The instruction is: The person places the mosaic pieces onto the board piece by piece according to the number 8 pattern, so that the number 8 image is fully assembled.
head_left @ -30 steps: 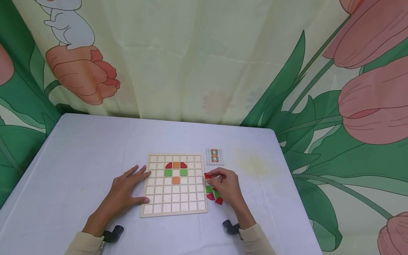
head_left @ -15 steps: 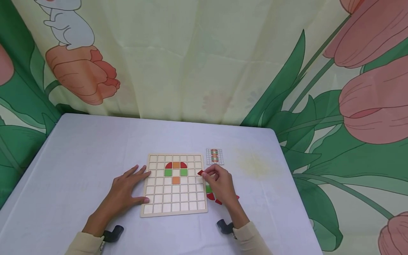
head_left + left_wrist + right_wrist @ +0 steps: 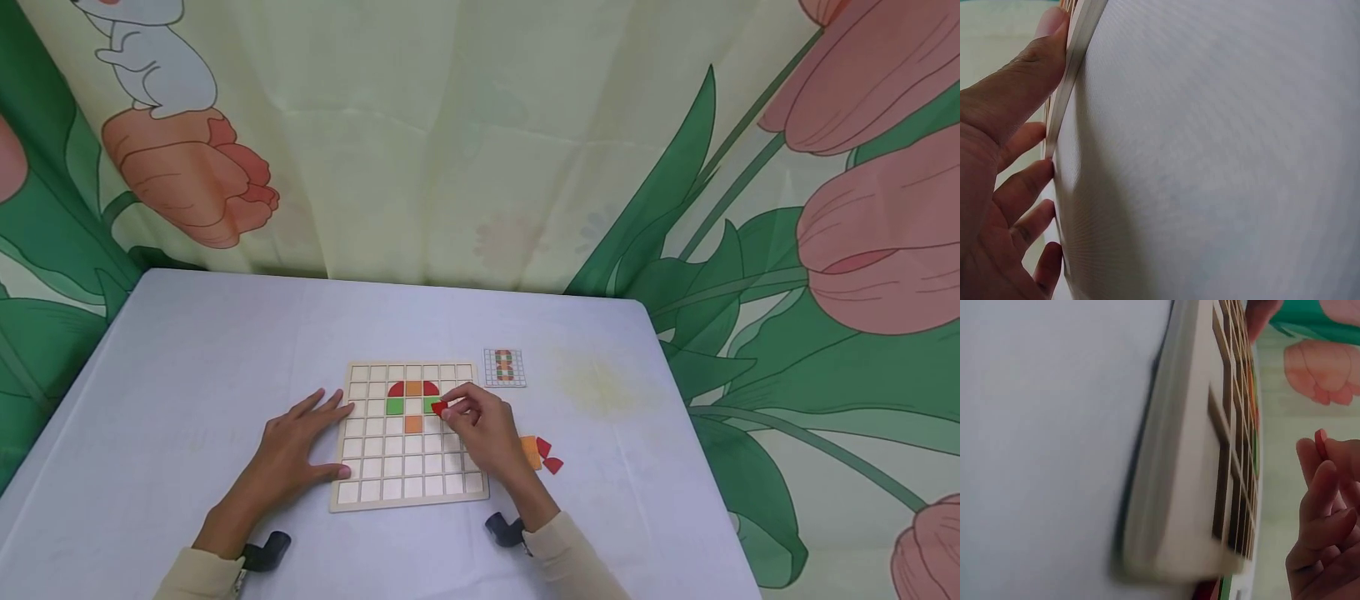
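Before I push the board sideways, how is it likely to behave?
The board probably stays stiff: its rim looks thick and straight. Lying flat on the cloth, it should slide rather than tip, though the left hand at its edge may hinder that. Its recessed cells would likely keep the tiles put.

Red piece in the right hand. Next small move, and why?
Probably lower the red piece into the cell below the right green tile: the right hand pinches it close by, that cell looks bare, and the left hand touches the board, likely steadying it.
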Demonstrator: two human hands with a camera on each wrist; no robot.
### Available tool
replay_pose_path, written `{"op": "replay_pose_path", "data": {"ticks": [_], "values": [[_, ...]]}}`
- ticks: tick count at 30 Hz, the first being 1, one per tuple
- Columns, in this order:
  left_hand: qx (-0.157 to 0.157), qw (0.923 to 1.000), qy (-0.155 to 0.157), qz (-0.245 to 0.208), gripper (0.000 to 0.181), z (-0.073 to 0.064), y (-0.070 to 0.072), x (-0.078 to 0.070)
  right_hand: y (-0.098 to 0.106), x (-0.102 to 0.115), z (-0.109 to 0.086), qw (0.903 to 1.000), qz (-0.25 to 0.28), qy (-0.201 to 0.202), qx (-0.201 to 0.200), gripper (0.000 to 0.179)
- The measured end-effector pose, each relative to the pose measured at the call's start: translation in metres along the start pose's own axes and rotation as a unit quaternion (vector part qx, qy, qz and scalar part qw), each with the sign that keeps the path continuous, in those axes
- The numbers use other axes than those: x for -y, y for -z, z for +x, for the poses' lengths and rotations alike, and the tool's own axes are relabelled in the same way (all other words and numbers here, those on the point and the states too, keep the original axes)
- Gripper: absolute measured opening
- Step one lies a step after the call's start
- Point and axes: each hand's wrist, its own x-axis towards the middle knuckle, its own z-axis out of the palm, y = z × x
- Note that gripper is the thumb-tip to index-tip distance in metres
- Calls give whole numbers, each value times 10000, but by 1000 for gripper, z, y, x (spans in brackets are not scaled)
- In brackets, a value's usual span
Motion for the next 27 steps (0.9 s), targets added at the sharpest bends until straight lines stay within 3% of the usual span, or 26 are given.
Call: {"op": "replay_pose_path", "data": {"ticks": [6, 17, 23, 27], "values": [[33, 10000, 23, 23, 100, 1, -1, -1, -16, 11, 6, 9996, 187, -53, 217, 17], [59, 10000, -35, 57, 99, 1, 1, -2, -39, 23, 16, 9992, -138, -198, 331, 14], [62, 10000, -19, 75, 99, 1, 1, -2, -47, 25, 18, 9963, -569, -391, 507, 9], [65, 10000, -7, 53, 99, 0, 1, -2, -50, 28, 18, 9939, -943, -309, 489, 8]]}}
